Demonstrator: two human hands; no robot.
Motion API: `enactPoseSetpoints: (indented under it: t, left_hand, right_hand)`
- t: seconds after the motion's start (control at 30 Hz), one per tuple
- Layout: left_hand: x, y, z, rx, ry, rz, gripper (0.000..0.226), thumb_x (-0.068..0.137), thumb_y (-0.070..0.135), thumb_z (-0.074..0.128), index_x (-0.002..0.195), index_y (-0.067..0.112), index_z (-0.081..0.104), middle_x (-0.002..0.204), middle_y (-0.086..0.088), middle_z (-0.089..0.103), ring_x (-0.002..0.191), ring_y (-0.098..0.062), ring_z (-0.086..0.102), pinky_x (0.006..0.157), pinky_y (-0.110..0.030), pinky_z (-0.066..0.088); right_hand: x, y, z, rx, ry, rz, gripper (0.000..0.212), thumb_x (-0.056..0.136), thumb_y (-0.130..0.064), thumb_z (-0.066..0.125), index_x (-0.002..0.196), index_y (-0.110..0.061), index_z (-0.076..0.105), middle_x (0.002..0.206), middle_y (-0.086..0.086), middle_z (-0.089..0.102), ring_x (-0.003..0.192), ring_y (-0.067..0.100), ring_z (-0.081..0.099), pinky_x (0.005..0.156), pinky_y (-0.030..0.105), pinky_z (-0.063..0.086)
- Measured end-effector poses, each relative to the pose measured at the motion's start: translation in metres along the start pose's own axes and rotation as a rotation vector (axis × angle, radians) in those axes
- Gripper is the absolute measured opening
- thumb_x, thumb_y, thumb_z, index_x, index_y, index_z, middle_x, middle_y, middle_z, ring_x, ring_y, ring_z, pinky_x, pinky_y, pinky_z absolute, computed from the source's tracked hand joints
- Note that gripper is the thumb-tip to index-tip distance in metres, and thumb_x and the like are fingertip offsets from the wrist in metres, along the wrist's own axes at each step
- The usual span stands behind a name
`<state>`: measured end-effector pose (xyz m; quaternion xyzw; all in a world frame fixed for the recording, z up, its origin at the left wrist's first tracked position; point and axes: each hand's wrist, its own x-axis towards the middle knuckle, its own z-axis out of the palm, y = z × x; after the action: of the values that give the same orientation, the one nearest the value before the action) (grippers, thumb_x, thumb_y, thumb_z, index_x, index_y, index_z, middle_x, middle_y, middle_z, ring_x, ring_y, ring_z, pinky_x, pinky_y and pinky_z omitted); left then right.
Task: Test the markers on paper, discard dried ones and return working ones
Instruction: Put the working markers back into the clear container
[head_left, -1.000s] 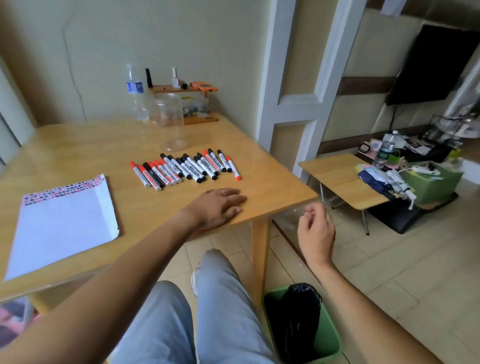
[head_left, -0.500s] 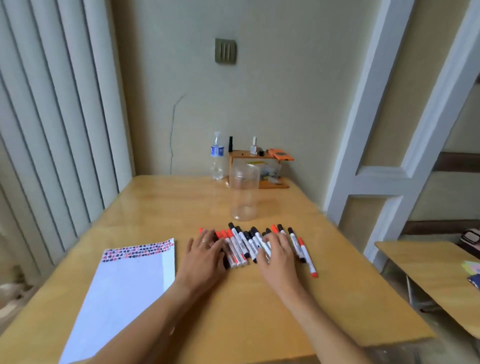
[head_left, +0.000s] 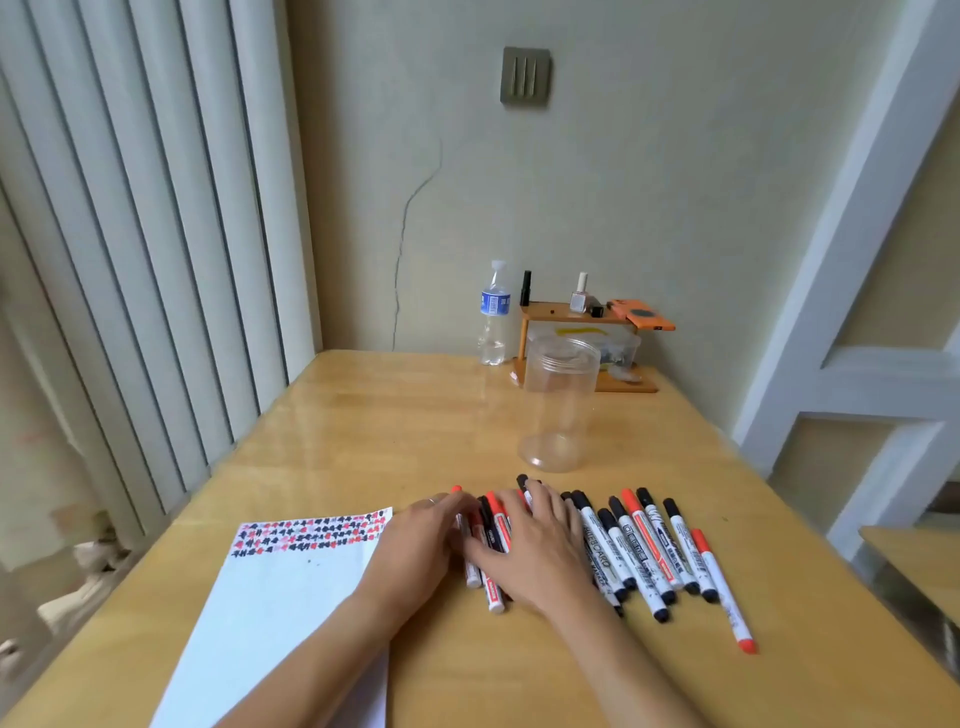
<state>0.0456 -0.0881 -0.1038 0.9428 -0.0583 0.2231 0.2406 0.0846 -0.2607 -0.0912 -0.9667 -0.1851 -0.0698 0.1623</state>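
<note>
Markers (head_left: 639, 551), a lot of slim whiteboard pens with white plastic barrels and black or red caps, lie side by side in a loose row on the near half of the pale varnished wooden desk (head_left: 363, 415), caps mostly pointing away from the person; one red-ended marker (head_left: 722, 590) sits at the right end, slightly apart and lowest. Handling, as judged: light, stiff, smooth and round, so liable to roll or slide on the glossy top; best taken at mid-barrel with thumb and two fingers, the cap pulled off separately. White paper sheet with a band of small red and black printed shapes along its far edge (head_left: 280, 582) lies flat to the left of the row, partly under the left forearm; thin and limp, likely to shift unless held down. Clear plastic cylindrical jar, open-topped (head_left: 558, 405), stands upright just beyond the row, apparently holding nothing. Left hand (head_left: 415, 551) rests palm down at the left end of the row, fingers extended and released over the markers there, a ring visible. Right hand (head_left: 530, 556) lies flat on the markers beside it, fingers straight, pressing and grasping nothing. No marker is uncapped yet. Clear plastic water bottle with blue label (head_left: 493, 317) and small wooden shelf (head_left: 576, 317) stand at the far wall.
</note>
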Motion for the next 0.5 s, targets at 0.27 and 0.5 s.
enactPoseSetpoints:
  t: [0.27,0.5]
  left_hand:
    - [-0.003,0.000,0.001,-0.165,0.051,-0.044,0.037,0.087,0.017,0.050,0.116,0.033,0.067,0.108,0.015,0.069,0.091,-0.009,0.065,0.078,-0.028,0.050]
    - [-0.008,0.003,0.002,-0.127,0.083,-0.010,0.026,0.094,0.022,0.049,0.113,0.032,0.064,0.115,0.013,0.056,0.094,-0.013,0.063,0.075,-0.033,0.052]
  right_hand:
    - [0.010,-0.021,-0.007,0.051,-0.223,0.085,0.089,0.082,-0.066,0.052,0.156,-0.026,0.022,0.171,0.017,0.000,0.159,0.033,-0.010,0.127,0.051,-0.009]
    - [-0.009,-0.039,0.004,0.019,0.070,0.118,0.084,0.084,-0.065,0.022,0.152,-0.017,0.031,0.142,0.006,0.040,0.138,0.031,0.034,0.116,0.044,0.027]
